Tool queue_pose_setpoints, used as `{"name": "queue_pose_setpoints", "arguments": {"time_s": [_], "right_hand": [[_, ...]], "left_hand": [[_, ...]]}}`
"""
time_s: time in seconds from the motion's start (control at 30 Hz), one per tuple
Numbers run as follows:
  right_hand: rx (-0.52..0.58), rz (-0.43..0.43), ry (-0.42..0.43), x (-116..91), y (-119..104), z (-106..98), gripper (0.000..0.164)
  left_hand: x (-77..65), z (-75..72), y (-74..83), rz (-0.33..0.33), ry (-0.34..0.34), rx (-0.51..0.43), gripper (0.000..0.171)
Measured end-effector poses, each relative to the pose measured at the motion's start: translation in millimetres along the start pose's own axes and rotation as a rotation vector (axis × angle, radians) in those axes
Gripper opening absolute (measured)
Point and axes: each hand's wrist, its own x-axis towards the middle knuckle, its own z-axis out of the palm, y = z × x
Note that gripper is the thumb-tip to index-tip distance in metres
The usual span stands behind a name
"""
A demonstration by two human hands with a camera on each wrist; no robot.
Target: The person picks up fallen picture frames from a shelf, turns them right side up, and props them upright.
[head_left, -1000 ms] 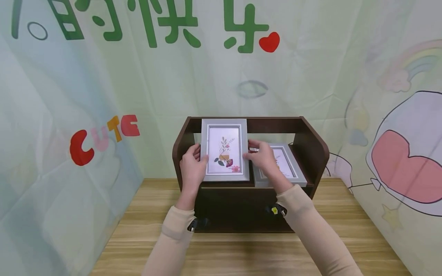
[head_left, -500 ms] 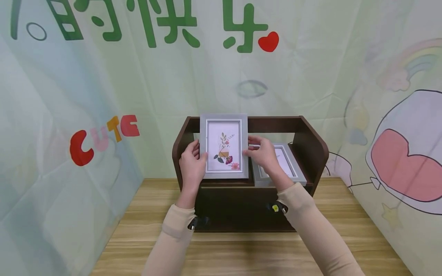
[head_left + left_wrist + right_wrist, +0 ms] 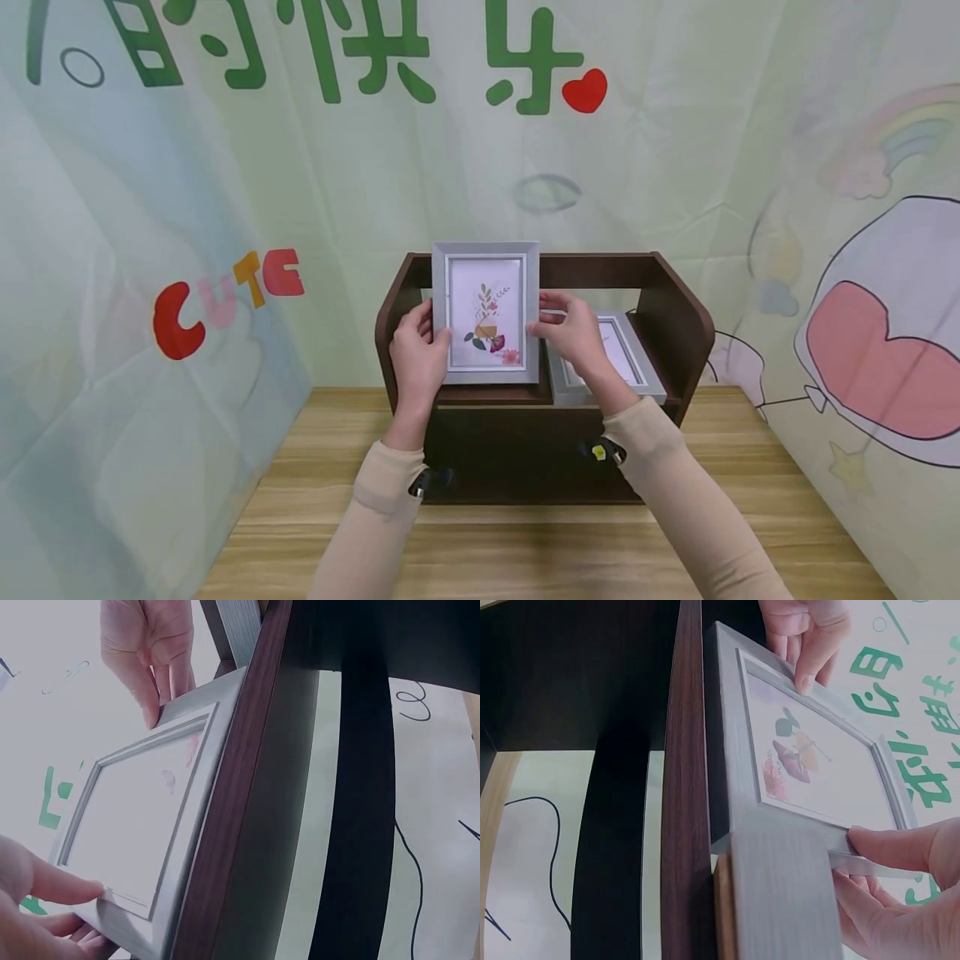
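Pinches a grey rectangular picture frame (image 3: 486,315) with floral print by both long sides, left hand (image 3: 420,354) and right hand (image 3: 576,337) equally near. Holds it nearly upright, long axis vertical, at the left half of a dark brown wooden shelf (image 3: 678,342), bottom near the front edge. Has open room above, less rightward, beside a flat-lying second grey frame (image 3: 621,354).
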Motion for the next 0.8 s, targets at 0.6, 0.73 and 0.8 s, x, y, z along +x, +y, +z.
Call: {"name": "queue_pose_setpoints", "arguments": {"time_s": [0.6, 0.73, 0.8], "right_hand": [[0.062, -0.043, 0.022, -2.5, -0.2, 0.3, 0.051], [0.081, -0.055, 0.033, -3.0, -0.2, 0.9, 0.051], [0.087, -0.061, 0.036, -3.3, -0.2, 1.1, 0.051]], "left_hand": [[0.9, 2.2, -3.2, 0.032, 0.0, -0.07, 0.043], [1.4, 2.8, -3.5, 0.049, 0.002, -0.101, 0.043], [1.2, 3.0, -3.5, 0.053, 0.003, -0.115, 0.043]]}}
